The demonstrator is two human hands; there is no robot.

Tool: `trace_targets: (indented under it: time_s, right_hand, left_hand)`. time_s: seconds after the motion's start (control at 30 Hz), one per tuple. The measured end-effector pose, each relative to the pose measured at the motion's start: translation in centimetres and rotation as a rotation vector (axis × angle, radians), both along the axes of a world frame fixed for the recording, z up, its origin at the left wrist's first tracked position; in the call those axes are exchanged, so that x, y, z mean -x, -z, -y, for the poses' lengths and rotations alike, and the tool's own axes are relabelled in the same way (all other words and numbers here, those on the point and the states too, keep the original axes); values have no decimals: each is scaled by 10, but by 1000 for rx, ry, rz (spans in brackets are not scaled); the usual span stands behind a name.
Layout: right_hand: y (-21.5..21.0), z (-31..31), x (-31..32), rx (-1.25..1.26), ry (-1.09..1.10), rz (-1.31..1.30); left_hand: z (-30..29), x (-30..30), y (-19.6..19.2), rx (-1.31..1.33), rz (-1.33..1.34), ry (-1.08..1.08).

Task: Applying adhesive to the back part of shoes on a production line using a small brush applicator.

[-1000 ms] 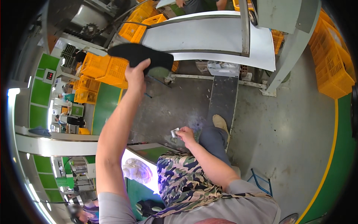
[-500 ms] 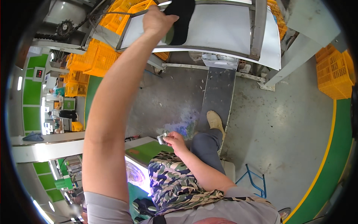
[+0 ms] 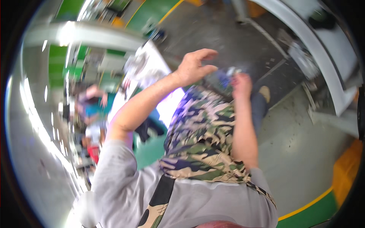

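Out in front of the body, the two hands hung apart, and the small whitish thing (image 3: 232, 70) sat in the space between them! It was up at the fingertips of the right hand (image 3: 242, 86), pinched there by curled fingers, though blur hid just what it was. Across the gap came the left hand (image 3: 197, 67), palm bare, its thumb spread away from its fingers and pointing toward that whitish thing, near it but not touching.

Below both hands spread the camouflage apron (image 3: 205, 133). Under the left forearm lay the brightly lit table (image 3: 165, 108), a pale, crumpled-looking bundle (image 3: 142, 72) resting on it, close by that forearm. Beyond the right hand, a tan shoe (image 3: 265, 93) stood on the floor. And well over to the upper right, far from either hand, a dark thing (image 3: 321, 18) lay on a white surface (image 3: 327, 49), too smeared to make out its kind!
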State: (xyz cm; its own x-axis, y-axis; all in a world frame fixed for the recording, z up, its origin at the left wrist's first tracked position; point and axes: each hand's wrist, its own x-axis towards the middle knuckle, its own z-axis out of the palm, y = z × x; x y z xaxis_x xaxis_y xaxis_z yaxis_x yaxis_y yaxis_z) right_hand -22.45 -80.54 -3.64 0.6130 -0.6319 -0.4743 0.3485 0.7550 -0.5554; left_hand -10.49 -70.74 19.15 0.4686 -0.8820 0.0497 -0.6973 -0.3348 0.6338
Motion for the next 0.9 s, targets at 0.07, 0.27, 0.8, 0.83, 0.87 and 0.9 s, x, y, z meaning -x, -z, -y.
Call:
trace_targets:
  time_s: [0.07,0.27,0.8,0.83,0.87,0.9]
  right_hand:
    - [23,6,-4,-26,-43,65]
    - [52,2,-9,-59,-261,-45]
    - [-26,-29,-8,161,-379,-191]
    - [-28,-31,-10,175,-384,-212]
    - [-28,-35,-13,183,-383,-219]
    - [-30,-42,-20,186,-417,-234]
  left_hand:
    - [-130,-37,15,-161,-23,-323]
    - [-484,-32,47,-478,192,-958]
    - [-544,-6,211,-537,-343,-1121]
    - [-539,-10,215,-530,-353,-1116]
    - [-532,-15,219,-542,-470,-1317]
    - [-528,-17,221,-549,-588,-1521]
